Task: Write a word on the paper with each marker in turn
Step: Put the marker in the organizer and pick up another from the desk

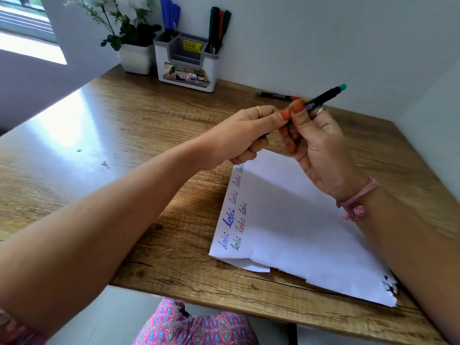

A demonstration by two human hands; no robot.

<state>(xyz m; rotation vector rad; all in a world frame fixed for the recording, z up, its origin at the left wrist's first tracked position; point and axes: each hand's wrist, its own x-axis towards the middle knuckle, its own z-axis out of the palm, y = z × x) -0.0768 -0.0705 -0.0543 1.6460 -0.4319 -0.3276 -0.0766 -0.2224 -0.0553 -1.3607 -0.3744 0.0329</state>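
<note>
A black marker with a green end is held above the far edge of the white paper. My right hand grips its barrel, the green end pointing up and to the right. My left hand pinches the marker's near end, where its cap would be; that end is hidden by my fingers. The paper carries the word "loki" written several times in blue, green, red and black along its left edge.
A red marker lies on the wooden table by the wall. A white organiser at the back holds blue markers on the left and dark ones on the right. A potted plant stands beside it.
</note>
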